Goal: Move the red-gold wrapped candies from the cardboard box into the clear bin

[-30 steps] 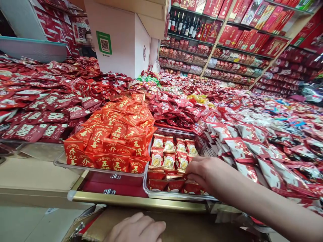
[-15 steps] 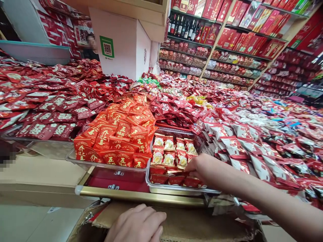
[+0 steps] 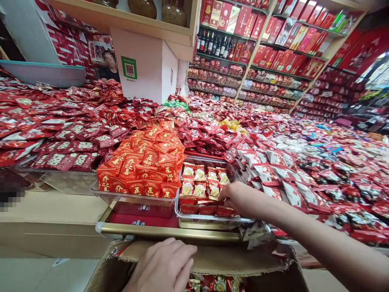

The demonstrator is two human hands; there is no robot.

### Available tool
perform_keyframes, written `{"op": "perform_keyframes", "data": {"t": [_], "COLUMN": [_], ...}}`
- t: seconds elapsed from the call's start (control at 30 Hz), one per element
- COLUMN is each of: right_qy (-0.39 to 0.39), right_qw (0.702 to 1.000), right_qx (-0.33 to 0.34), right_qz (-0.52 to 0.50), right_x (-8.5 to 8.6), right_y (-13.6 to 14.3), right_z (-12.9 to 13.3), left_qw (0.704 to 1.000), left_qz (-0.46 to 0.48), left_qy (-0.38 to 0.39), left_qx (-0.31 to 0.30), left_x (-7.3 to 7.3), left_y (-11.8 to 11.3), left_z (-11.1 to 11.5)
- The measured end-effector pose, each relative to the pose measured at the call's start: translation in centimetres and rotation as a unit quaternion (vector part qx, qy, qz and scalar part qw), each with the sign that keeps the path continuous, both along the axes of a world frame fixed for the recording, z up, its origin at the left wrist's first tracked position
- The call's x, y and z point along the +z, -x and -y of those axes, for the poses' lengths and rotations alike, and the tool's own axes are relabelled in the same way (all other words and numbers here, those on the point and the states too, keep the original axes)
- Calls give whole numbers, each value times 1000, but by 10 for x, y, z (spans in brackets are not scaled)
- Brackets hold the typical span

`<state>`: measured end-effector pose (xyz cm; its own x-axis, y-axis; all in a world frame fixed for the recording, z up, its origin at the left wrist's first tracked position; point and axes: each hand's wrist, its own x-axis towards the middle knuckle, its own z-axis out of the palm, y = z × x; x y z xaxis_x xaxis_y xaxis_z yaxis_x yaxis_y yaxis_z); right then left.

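Note:
My right hand (image 3: 235, 198) reaches into the right part of a clear tray (image 3: 212, 222) of red and gold durian-label packets (image 3: 199, 188). Its fingers are bent down at the packets, and whatever they grip is hidden. Below the tray, my left hand (image 3: 167, 259) lies over the flap of an open cardboard box (image 3: 225, 259), fingers together and slightly bent, with no item visible in them. More durian packets (image 3: 220, 284) show inside the box. Left of the durian tray, a clear tray (image 3: 121, 197) holds a heap of orange-red packets (image 3: 148, 158).
Heaps of red wrapped packets (image 3: 73, 138) spread left and behind, with white and red ones (image 3: 267, 174) at right. A gold-coloured edge (image 3: 170, 232) runs before the trays. A white panel with a QR code (image 3: 146, 61), shelves (image 3: 255, 52) and a person (image 3: 109, 67) are behind.
The view has shifted, and more of the box's inside with its packets now shows. My right hand remains at the durian tray's right side; my left hand remains over the box flap.

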<state>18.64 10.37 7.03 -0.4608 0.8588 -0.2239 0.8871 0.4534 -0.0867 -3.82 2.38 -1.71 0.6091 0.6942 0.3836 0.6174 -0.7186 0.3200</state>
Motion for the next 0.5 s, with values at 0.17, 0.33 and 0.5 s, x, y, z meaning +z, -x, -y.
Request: {"op": "perform_keyframes", "data": {"t": [0.17,0.33,0.5], "right_qy": [-60,78,-3], "right_qw": [989,977,968], "right_qx": [-13,100,-161], "right_qz": [-131,-171,-191], "right_x": [7,-85,-202], "right_y": [6,17,-1], "right_z": [59,123,154], "left_qw": [1000,998,998], "left_qz": [-6,-24,-31], "left_qy": [24,51,51], "left_qx": [-4,3,4], "left_x": [2,3,3], "left_y": [1,0,0], "left_z": [3,5,7]}}
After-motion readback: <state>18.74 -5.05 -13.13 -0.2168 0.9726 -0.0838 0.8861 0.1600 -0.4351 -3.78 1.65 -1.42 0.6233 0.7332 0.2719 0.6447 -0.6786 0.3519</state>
